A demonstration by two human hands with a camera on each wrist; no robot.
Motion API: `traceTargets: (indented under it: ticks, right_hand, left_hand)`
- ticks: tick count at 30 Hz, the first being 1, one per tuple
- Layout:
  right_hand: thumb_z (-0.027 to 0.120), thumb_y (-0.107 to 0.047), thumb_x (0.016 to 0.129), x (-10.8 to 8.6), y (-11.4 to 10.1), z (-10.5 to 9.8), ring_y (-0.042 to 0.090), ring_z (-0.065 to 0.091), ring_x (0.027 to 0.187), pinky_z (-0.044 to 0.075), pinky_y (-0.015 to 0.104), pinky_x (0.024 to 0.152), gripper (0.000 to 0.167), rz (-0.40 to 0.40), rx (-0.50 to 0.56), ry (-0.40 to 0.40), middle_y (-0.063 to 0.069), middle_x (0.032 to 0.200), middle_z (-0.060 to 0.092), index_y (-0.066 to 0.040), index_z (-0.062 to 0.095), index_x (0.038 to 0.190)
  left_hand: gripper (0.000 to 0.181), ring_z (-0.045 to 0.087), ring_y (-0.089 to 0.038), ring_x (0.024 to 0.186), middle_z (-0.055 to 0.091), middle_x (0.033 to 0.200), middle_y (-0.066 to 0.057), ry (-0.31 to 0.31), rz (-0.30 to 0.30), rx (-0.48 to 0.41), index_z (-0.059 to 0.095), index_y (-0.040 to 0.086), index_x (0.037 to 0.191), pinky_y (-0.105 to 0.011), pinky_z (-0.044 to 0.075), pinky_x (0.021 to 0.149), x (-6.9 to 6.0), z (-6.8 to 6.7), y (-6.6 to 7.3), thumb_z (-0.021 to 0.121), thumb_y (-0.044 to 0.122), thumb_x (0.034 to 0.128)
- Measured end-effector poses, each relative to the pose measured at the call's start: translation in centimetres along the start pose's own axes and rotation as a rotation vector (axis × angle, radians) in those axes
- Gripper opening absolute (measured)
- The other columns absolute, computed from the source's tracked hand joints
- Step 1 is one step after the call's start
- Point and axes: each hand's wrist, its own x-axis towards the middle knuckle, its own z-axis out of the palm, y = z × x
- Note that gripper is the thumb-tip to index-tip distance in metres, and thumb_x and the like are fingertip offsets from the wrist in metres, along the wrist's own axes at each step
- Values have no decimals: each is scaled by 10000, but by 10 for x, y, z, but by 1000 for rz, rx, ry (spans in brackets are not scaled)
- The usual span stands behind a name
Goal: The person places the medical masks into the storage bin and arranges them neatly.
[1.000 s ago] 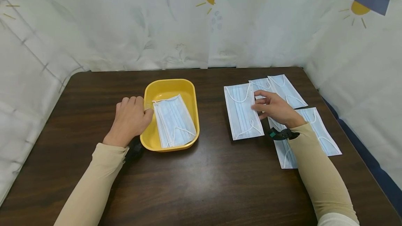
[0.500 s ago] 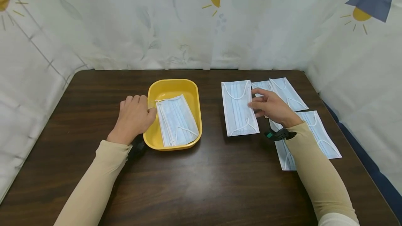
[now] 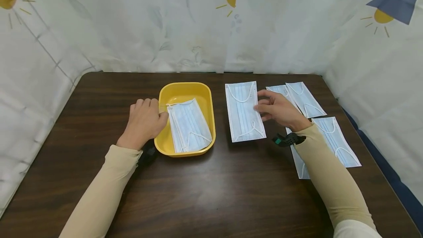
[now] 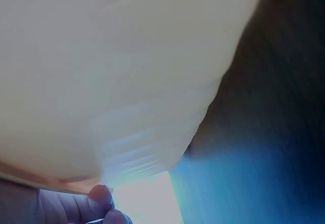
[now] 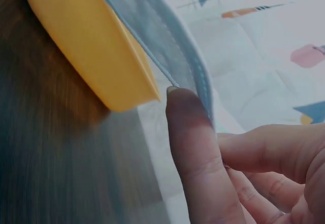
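My left hand (image 3: 142,122) holds the left rim of a yellow plastic tray (image 3: 185,93), its fingertips (image 4: 101,199) curled at the rim in the left wrist view. Inside the tray lie light blue face masks (image 3: 190,126), overlapping so their number is unclear. To the right of the tray, my right hand (image 3: 281,110) pinches the right edge of another face mask (image 3: 243,111), ear loops facing up. The right wrist view has the thumb (image 5: 195,148) on one side of this mask and a finger on the other. A shadow beneath suggests it is raised off the table.
Several more masks lie on the right of the dark wooden table (image 3: 211,201), including one mask (image 3: 305,100) near the back corner and another mask (image 3: 337,140) beside the right forearm. That forearm partly covers some. A white printed curtain (image 3: 148,28) encloses the table's back and sides.
My right hand has carried the pinched mask leftward, nearer the tray and away from the other masks. The left hand has stayed on the tray rim. The head view has shifted slightly.
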Motion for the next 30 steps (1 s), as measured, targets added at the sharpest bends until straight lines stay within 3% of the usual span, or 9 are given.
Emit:
traceTargets:
  ticks: [11, 30]
  right_hand:
    - [627, -18, 979, 8, -10, 20, 141, 725, 825, 622, 329, 688, 384, -28, 90, -45, -53, 952, 768, -93, 497, 1333]
    - [630, -48, 980, 33, -30, 64, 229, 730, 911, 634, 374, 732, 435, -55, 70, -117, 72, 1095, 759, -76, 487, 1390]
  left_hand:
    - [324, 414, -392, 862, 509, 851, -196, 10, 7, -19, 524, -45, 917, -497, 341, 781, -1, 0, 0, 390, 244, 975]
    - [378, 418, -403, 911, 526, 915, -214, -26, -8, -21, 540, -78, 1024, -524, 356, 829, -1, -1, 0, 388, 266, 987]
